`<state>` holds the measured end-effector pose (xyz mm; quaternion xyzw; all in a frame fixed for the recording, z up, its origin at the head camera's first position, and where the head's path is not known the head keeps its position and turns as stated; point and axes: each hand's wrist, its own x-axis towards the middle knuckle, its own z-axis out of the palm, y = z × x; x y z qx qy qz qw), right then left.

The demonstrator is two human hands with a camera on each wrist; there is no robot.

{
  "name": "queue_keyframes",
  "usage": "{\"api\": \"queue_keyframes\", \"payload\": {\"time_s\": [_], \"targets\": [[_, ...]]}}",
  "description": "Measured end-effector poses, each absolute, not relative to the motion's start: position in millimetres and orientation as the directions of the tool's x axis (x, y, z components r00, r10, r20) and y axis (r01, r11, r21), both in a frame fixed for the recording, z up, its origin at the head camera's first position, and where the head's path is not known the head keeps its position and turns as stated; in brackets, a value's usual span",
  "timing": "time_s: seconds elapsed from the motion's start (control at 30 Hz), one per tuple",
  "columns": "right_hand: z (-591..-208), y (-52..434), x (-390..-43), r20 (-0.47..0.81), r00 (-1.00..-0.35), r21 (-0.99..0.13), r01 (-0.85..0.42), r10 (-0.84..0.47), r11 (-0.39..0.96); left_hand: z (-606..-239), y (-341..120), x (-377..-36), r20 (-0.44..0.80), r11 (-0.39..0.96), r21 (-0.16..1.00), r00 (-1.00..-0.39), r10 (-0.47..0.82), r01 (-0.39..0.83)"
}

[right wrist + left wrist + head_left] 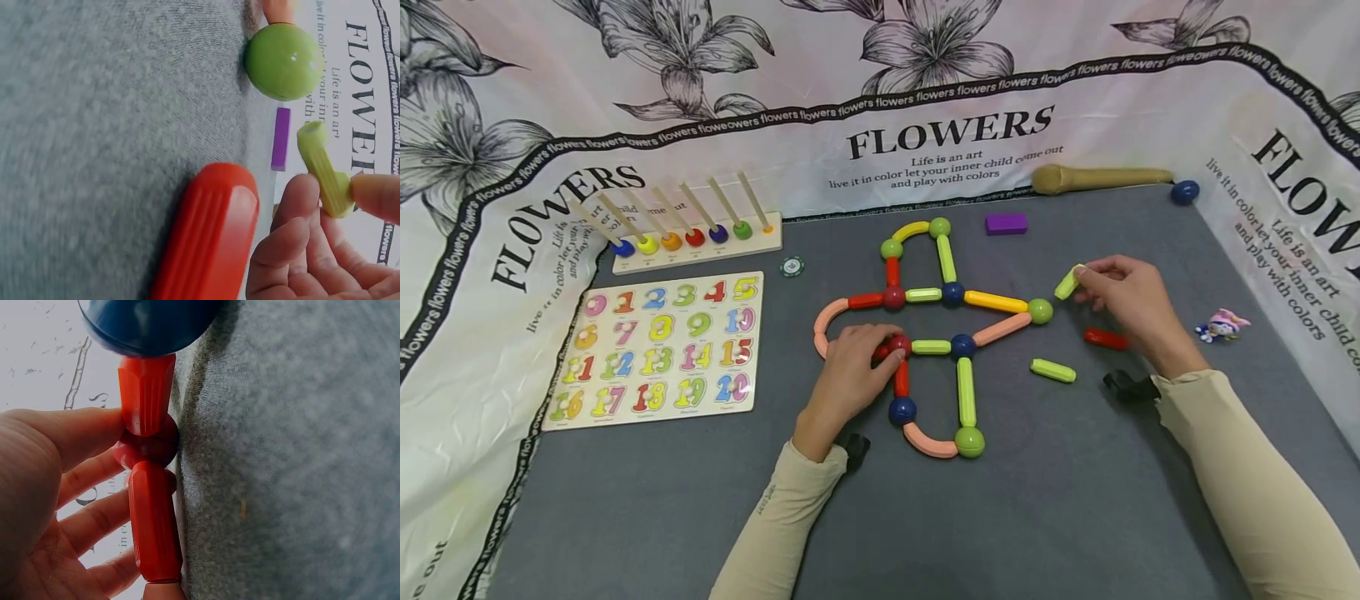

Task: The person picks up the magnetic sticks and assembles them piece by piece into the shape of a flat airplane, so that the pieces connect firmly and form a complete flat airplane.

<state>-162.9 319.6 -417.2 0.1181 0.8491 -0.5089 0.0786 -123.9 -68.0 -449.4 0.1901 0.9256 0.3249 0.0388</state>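
My left hand (847, 375) holds a red ball (153, 447) at the left of a shape built from coloured rods and balls; its thumb lies by the ball on one side and its fingers reach round behind. Two red rods (152, 519) meet at that ball, and a blue ball (902, 411) ends one of them. My right hand (1123, 300) pinches a short light green rod (322, 165) between thumb and fingertips, raised over the mat. The shape's green ball (1041, 312) is left of this hand. Below the hand lie a loose red rod (1106, 338) and another light green rod (1053, 371).
A number puzzle board (655, 350) and a peg stand with coloured rings (700, 250) occupy the left. Toward the back are a purple block (1006, 224), a wooden stick (1101, 179) and a blue ball (1185, 192). A small toy figure (1222, 325) sits far right.
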Motion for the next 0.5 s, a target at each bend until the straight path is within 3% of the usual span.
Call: {"api": "queue_keyframes", "payload": {"time_s": [0.5], "targets": [[-425.5,314.0,-170.4,-0.339,-0.939,-0.827,0.327,0.058,0.458,-452.1,-71.2,-125.6,0.078,0.698,0.630,-0.922,0.378,0.339]]}}
